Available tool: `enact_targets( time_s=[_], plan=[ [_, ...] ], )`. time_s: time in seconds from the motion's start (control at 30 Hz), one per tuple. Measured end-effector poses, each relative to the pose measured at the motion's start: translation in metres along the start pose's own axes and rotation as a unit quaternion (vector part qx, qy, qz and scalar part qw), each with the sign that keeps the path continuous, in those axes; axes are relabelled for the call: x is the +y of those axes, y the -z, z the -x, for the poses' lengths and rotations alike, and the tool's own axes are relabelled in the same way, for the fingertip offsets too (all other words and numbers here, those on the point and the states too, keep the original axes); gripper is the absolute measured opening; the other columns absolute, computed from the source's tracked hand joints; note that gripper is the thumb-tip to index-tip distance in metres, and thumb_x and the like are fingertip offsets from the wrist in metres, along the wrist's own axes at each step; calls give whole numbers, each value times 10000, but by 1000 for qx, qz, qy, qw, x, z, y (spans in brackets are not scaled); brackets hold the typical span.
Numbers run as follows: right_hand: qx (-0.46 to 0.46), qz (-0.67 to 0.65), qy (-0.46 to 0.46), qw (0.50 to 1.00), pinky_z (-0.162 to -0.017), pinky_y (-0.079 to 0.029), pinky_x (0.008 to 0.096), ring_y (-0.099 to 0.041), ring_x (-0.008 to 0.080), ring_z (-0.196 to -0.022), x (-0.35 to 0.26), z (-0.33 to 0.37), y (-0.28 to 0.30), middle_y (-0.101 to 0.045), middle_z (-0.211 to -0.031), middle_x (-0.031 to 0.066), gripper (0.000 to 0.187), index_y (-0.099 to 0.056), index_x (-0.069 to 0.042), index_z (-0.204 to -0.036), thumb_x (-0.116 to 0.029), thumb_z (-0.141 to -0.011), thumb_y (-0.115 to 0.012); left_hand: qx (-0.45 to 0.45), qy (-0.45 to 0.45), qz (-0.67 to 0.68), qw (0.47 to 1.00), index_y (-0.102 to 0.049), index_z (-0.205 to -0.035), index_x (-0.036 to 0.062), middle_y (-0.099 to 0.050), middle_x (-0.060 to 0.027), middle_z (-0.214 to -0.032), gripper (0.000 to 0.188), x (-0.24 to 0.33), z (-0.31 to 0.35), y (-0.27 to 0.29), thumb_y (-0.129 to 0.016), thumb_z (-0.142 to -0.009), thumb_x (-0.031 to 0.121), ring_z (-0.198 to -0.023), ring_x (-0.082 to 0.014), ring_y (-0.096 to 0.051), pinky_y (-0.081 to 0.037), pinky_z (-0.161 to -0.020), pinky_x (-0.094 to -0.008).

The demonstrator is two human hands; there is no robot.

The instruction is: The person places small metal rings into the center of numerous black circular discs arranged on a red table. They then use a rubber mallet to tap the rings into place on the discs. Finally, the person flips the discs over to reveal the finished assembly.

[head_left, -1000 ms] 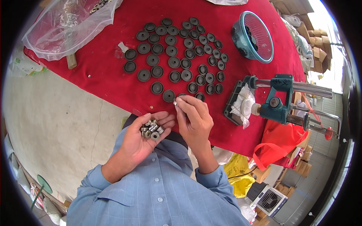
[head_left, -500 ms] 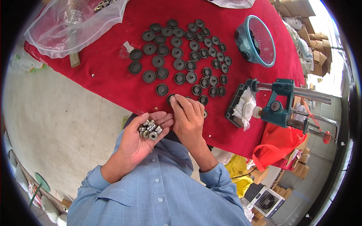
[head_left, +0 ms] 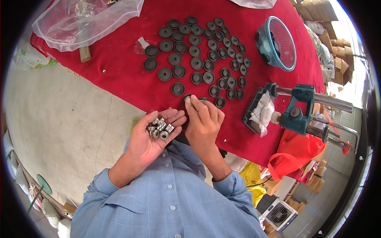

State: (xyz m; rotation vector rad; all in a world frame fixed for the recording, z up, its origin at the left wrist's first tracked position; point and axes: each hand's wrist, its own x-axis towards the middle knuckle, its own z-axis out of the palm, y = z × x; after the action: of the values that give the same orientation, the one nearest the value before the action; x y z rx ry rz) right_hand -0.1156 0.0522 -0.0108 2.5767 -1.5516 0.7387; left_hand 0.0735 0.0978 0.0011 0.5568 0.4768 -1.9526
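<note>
My left hand (head_left: 139, 146) is cupped palm up, holding a small pile of shiny metal bearings (head_left: 160, 129). To its right, my right hand (head_left: 203, 127) is palm down at the table's near edge. Its thumb and fingertips are pinched together over a black round disc (head_left: 185, 97), and whatever they hold is hidden. Another disc (head_left: 204, 98) shows partly behind my right knuckles. Beyond both hands, several similar black discs (head_left: 196, 63) with raised rims and small centres lie spread in loose rows on the red cloth (head_left: 123, 75).
A teal hand press (head_left: 301, 109) with a white-wrapped part stands at the right. Behind it sits a blue plastic basket (head_left: 260, 47) with dark pieces inside. A clear plastic bag (head_left: 59, 33) lies at the far left, over a wooden stick (head_left: 85, 54). A red bag (head_left: 297, 146) hangs near the press.
The view has shifted, so the table things appear farther right and slightly higher. My right fingertips stay at the same near disc. The bearings sit slightly differently in my left palm.
</note>
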Motion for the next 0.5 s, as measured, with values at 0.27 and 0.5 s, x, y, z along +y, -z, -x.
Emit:
enact_targets(
  time_s=[0.27,0.5],
  plan=[
    [-40,-223,-43,973,-956,-449,394,-674,242,-1073,-22,3,36,-742,-1239,19,370,-765,-103,-1203,-51,-842,-825,-46,-17,16,999,-584,-1415,-118,-592,-285,-1517,506,-3,-3,0,-400,-1150,272,-1451,-384,-568,-510,-1204,-516],
    [-37,-214,22,976,-886,-452,396,-677,219,-992,-20,-1,26,-740,-1179,-4,357,-772,-118,-1177,-97,-830,-854,-48,-35,18,998,-609,-1390,-119,-601,-306,-1500,498,-6,-8,-5,-420,-1138,267,-1463,-402,-542,-441,-1253,-533]
  ],
)
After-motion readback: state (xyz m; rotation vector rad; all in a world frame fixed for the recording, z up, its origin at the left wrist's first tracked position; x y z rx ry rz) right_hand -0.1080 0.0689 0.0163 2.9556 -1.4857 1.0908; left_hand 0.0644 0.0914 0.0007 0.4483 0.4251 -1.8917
